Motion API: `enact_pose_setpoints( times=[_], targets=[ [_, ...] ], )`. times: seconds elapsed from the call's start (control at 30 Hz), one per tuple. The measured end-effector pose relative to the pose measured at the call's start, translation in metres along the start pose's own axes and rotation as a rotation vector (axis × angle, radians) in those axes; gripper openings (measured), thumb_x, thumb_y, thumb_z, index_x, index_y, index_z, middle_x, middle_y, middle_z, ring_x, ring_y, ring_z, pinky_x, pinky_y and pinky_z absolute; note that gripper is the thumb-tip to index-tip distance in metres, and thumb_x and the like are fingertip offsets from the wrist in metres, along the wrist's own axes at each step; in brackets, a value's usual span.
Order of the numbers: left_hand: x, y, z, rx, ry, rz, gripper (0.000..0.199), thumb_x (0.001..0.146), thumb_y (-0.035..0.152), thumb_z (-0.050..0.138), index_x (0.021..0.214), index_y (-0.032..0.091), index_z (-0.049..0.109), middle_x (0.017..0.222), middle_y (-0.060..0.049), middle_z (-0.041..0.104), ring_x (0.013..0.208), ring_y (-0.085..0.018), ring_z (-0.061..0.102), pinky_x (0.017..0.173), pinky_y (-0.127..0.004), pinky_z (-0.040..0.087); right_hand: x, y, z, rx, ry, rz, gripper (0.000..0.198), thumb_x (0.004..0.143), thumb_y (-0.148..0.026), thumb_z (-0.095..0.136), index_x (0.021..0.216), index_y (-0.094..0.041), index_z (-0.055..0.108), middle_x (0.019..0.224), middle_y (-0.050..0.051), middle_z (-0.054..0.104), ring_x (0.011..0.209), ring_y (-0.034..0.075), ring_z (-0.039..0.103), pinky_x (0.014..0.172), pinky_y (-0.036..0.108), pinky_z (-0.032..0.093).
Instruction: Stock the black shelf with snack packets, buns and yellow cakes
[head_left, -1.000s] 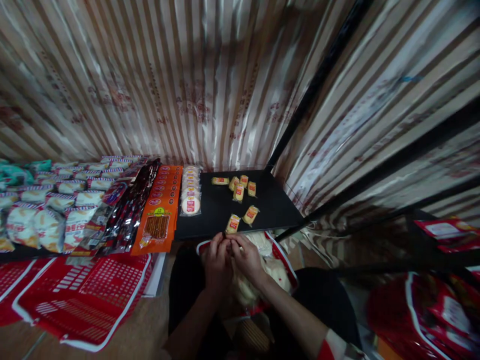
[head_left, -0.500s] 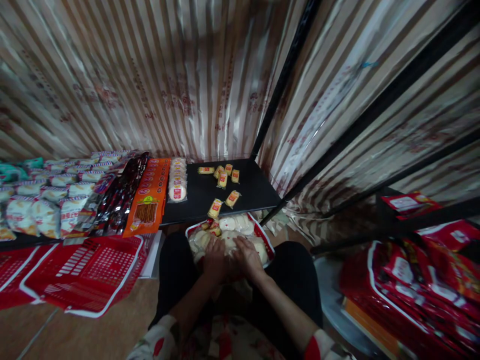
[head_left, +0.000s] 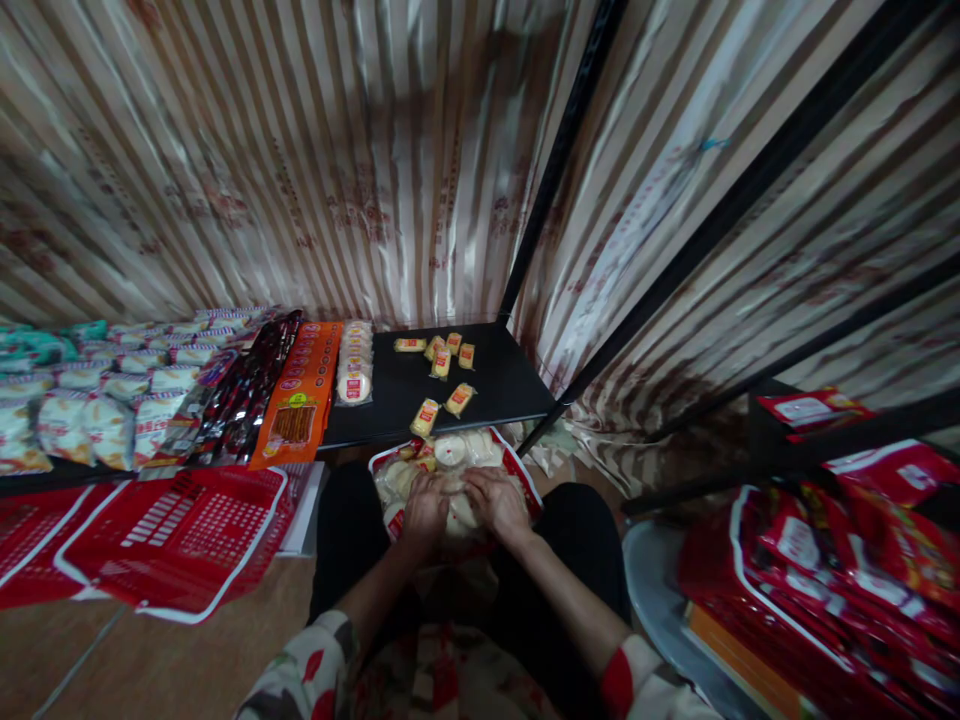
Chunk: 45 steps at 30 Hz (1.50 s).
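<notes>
On my lap, between the knees, rests a red basket with a white rim [head_left: 529, 482]. Clear packs of round white cakes [head_left: 451, 450] fill it, with a few small yellow and red packets at its back left. My left hand [head_left: 426, 508] and my right hand [head_left: 498, 506] are both inside, fingers curled over a clear pack of round white cakes [head_left: 460, 514] between them. Their fingertips are partly lost among the wrappers. Just beyond the basket, several small yellow packets [head_left: 459, 399] lie scattered on the black shelf [head_left: 502, 395].
Left along the shelf stand a row of packed white cakes [head_left: 355, 370], orange snack bags [head_left: 298, 400], dark red packs [head_left: 247, 385] and white bags [head_left: 109, 425]. Red baskets [head_left: 180, 540] are below. A basket of red packets [head_left: 810, 580] sits right, beside black shelf posts [head_left: 675, 270].
My hands have drawn slightly together and their fingers have curled more over the packs. A round white cake now shows more plainly behind them. The view has shifted a little.
</notes>
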<state>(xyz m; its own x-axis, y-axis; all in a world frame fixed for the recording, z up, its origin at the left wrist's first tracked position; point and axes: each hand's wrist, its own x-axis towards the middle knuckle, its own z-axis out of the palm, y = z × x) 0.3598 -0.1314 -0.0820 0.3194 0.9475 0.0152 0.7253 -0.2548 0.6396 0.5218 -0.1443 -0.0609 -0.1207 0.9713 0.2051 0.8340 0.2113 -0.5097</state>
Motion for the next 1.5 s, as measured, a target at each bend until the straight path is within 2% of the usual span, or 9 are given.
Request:
enact_pose_setpoints(
  times=[0.1,0.23,0.43,0.63,0.8,0.93,1.13,1.3,1.5],
  targets=[
    [0.004,0.002,-0.011,-0.084,0.028,-0.039,0.035,0.077,0.014,0.048,0.11,0.013,0.06,0.115,-0.011,0.061,0.113,-0.024,0.051,0.102,-0.038,0.037,0.008,-0.008,-0.013,0.057,-0.031,-0.001,0.029,0.088,-0.024,0.044,0.095,-0.021,0.072,0.097,0.008,0.071,0.094,0.022,0.063,0.085,0.035,0.048],
    [0.007,0.002,-0.03,-0.348,0.035,-0.149,0.023,0.079,0.019,0.05,0.098,0.017,0.062,0.1,-0.007,0.065,0.095,-0.018,0.059,0.087,-0.032,0.046,0.02,-0.02,-0.024,0.168,-0.054,0.073,0.03,0.087,-0.029,0.045,0.091,-0.02,0.073,0.093,0.009,0.072,0.087,0.022,0.065,0.08,0.033,0.049],
    [0.007,-0.005,-0.053,-0.627,0.12,-0.2,0.015,0.078,0.022,0.054,0.091,0.017,0.061,0.087,-0.004,0.068,0.08,-0.014,0.063,0.076,-0.027,0.049,0.043,-0.038,-0.028,0.406,-0.068,0.197,0.026,0.079,-0.035,0.052,0.086,-0.02,0.071,0.084,0.006,0.072,0.075,0.02,0.064,0.071,0.031,0.048],
    [0.009,-0.012,-0.086,-0.601,0.273,-0.219,0.015,0.08,0.027,0.052,0.088,0.02,0.061,0.086,-0.002,0.069,0.079,-0.014,0.064,0.074,-0.025,0.049,0.065,-0.064,-0.019,0.753,-0.16,0.253,0.035,0.069,-0.046,0.062,0.087,-0.017,0.067,0.078,0.003,0.068,0.07,0.017,0.06,0.067,0.029,0.047],
    [0.019,-0.023,-0.116,-0.523,0.382,-0.223,0.017,0.082,0.028,0.048,0.09,0.02,0.061,0.087,-0.002,0.068,0.078,-0.014,0.063,0.073,-0.026,0.049,0.086,-0.086,-0.003,0.836,-0.208,0.258,0.033,0.065,-0.046,0.065,0.08,-0.017,0.062,0.072,0.001,0.064,0.066,0.015,0.056,0.062,0.026,0.044],
    [0.026,-0.033,-0.133,-0.397,0.471,-0.272,0.026,0.082,0.027,0.047,0.102,0.018,0.06,0.099,-0.007,0.067,0.09,-0.018,0.063,0.08,-0.031,0.05,0.112,-0.1,0.016,0.868,-0.21,0.269,0.03,0.063,-0.044,0.066,0.075,-0.018,0.059,0.065,-0.001,0.06,0.059,0.012,0.051,0.057,0.024,0.041],
    [0.03,-0.046,-0.124,-0.152,0.693,-0.167,0.046,0.084,0.019,0.041,0.129,0.013,0.044,0.13,-0.015,0.051,0.122,-0.024,0.047,0.102,-0.041,0.04,0.156,-0.114,0.045,0.794,-0.175,0.311,0.021,0.066,-0.037,0.062,0.071,-0.018,0.055,0.06,-0.004,0.055,0.054,0.01,0.047,0.051,0.021,0.037],
    [0.035,-0.059,-0.107,-0.012,0.63,-0.102,0.047,0.083,0.014,0.039,0.129,0.013,0.046,0.142,-0.011,0.04,0.135,-0.024,0.028,0.11,-0.043,0.031,0.186,-0.119,0.059,0.728,-0.167,0.369,0.01,0.069,-0.027,0.059,0.07,-0.017,0.055,0.056,-0.005,0.052,0.051,0.008,0.046,0.051,0.02,0.038],
    [0.052,-0.078,-0.099,0.071,0.548,-0.111,0.048,0.082,0.011,0.037,0.129,0.011,0.048,0.14,-0.011,0.044,0.135,-0.027,0.029,0.108,-0.045,0.034,0.209,-0.118,0.073,0.631,-0.191,0.374,0.012,0.067,-0.029,0.062,0.066,-0.017,0.056,0.051,-0.005,0.051,0.048,0.009,0.047,0.048,0.02,0.038]
  ],
)
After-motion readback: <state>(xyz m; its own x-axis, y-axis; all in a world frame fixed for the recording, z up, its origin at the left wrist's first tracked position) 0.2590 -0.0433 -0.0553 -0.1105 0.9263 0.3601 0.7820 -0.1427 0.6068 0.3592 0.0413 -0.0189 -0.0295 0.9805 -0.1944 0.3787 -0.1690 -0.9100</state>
